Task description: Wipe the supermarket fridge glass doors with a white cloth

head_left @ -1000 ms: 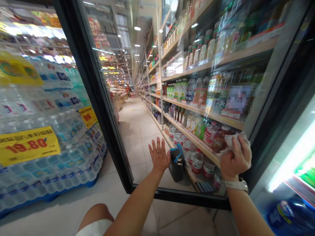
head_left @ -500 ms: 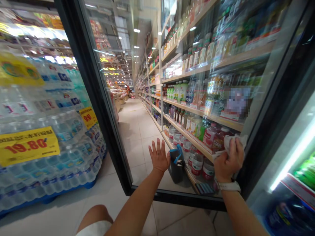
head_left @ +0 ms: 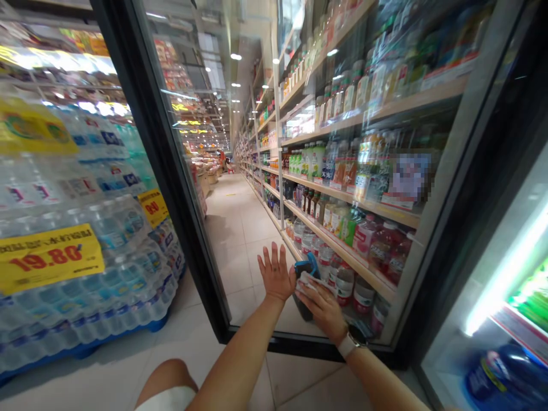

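Note:
My left hand (head_left: 276,274) lies flat with spread fingers against the glass door (head_left: 257,240) of a black-framed drinks cooler. My right hand (head_left: 321,308) sits just to its right, low on the glass, pressing a crumpled white cloth (head_left: 310,283) against the pane. A dark bag with a blue handle (head_left: 305,299) shows at the glass between the hands, partly hidden by the cloth; I cannot tell whether it is a reflection. Behind the glass, bottled drinks (head_left: 377,251) stand on wooden shelves.
A shrink-wrapped pallet of water bottles (head_left: 77,194) with a yellow 19.80 price sign (head_left: 51,258) stands to the left. Another cooler door (head_left: 483,257) is at the right. A tiled aisle (head_left: 240,228) runs far back past long shelves.
My right hand has moved down and left with the cloth, from beside the red-drink bottles to next to my left hand. My left hand has stayed on the glass.

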Demonstrator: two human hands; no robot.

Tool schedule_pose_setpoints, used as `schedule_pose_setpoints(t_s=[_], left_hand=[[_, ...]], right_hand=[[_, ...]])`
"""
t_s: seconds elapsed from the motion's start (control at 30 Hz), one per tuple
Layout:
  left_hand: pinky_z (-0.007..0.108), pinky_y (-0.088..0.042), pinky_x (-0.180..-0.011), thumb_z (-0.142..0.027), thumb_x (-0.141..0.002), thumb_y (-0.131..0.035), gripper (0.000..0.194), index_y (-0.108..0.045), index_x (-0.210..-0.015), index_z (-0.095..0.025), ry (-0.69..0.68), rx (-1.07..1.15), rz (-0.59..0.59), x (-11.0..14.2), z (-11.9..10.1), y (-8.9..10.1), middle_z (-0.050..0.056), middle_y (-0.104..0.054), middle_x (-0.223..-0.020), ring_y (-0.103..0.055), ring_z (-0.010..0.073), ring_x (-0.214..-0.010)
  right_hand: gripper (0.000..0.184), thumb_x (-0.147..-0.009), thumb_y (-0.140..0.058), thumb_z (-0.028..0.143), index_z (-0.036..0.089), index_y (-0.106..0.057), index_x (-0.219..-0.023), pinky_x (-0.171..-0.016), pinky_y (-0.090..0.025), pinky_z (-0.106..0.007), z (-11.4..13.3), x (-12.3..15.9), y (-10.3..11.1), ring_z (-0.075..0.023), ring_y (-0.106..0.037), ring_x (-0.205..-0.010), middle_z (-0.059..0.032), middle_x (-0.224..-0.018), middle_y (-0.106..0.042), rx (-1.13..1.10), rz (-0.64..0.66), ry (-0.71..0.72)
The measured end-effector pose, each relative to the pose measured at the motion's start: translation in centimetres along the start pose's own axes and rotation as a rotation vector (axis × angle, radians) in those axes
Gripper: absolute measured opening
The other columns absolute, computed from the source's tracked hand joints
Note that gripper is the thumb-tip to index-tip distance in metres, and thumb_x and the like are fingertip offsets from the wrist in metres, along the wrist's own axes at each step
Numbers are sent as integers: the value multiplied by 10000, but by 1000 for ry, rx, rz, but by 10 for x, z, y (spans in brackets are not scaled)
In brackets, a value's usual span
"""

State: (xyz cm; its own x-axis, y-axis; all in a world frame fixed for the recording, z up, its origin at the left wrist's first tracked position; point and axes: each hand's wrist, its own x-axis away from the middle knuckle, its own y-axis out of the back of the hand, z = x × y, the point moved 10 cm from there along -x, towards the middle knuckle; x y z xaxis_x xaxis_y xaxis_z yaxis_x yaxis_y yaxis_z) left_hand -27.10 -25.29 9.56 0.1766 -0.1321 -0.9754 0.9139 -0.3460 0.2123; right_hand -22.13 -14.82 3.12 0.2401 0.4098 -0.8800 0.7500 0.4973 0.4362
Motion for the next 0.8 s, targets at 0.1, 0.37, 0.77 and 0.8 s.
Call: schedule_pose_setpoints(t_s=[0.1,0.37,0.77,0.8], left_hand=[[588,-157,-1151,-270,-885,-443,704,-129,-1500,-136,2,9,1,1,0,0,165,-195,-1553,-77,330,-1448],[591,-168,-1148,-284,-882,-448,723,-105,-1502,-142,10,-12,18,2,0,-1,165,-188,-1554,-99,334,-1446],[580,-135,-1157,-268,-878,-444,703,-145,-1496,-120,-12,3,-4,1,2,-2,167,-168,-1557,-96,331,-1445],[579,-136,-1157,-266,-878,-440,700,-147,-1496,-119,-13,8,-8,1,2,-2,165,-167,-1558,-93,331,-1446]], right_hand=[[440,-935,-379,74,240,-556,-1303,-1015,-498,-346,17,17,-21,-175,-497,-1278,-28,-1250,-643,-78,77,66],[306,-990,-389,205,230,-651,-1144,-946,-509,-216,48,53,-55,-118,-515,-1243,30,-1243,-648,-148,221,266],[362,-973,-410,139,226,-557,-1292,-1054,-433,-290,22,19,-28,-131,-431,-1327,-10,-1327,-592,-85,233,301],[368,-971,-404,131,223,-554,-1295,-1057,-431,-297,17,14,-22,-137,-427,-1331,-12,-1326,-592,-66,221,293]])
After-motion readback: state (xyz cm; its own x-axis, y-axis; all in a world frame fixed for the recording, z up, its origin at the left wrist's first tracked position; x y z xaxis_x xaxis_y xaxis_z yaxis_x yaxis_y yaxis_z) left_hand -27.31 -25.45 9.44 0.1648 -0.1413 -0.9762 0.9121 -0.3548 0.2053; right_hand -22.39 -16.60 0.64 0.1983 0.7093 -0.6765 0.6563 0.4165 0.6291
